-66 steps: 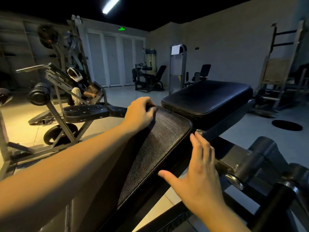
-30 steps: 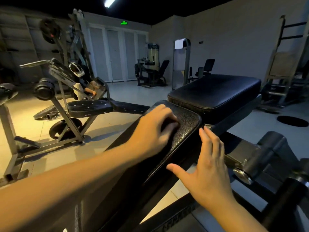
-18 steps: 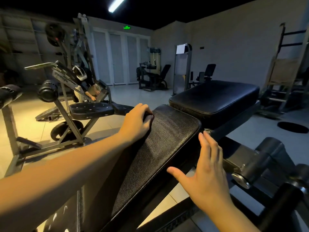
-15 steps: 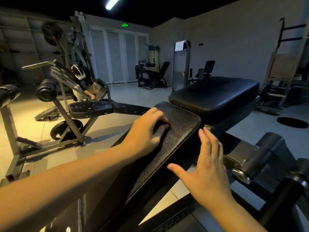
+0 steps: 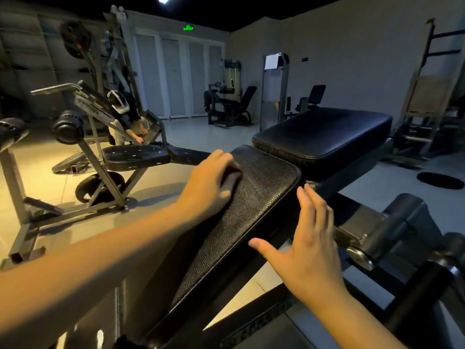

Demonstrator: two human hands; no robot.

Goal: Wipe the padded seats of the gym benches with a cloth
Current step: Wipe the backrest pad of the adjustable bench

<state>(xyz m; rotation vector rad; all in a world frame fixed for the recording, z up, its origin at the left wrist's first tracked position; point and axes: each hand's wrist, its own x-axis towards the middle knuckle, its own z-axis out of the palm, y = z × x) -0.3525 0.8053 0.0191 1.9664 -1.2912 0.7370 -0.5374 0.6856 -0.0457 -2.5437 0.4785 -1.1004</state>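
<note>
Under the curled fingers (image 5: 222, 159) of my left hand (image 5: 206, 190) lies a small dark cloth (image 5: 232, 176), held down on the upper left part of the long black grained-leather pad (image 5: 251, 217). Near that pad's right edge my right hand (image 5: 309, 255) is spread wide, straight and holding nothing. A thick black cushioned seat (image 5: 324, 132) sits just beyond the pad's far end.

No lettering is legible, even the green sign (image 5: 188, 27).

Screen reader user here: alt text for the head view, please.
A person's left hand holds a dark cloth on a bench's black textured pad; the right hand is open beside the pad's edge. A second pad lies beyond.
</note>
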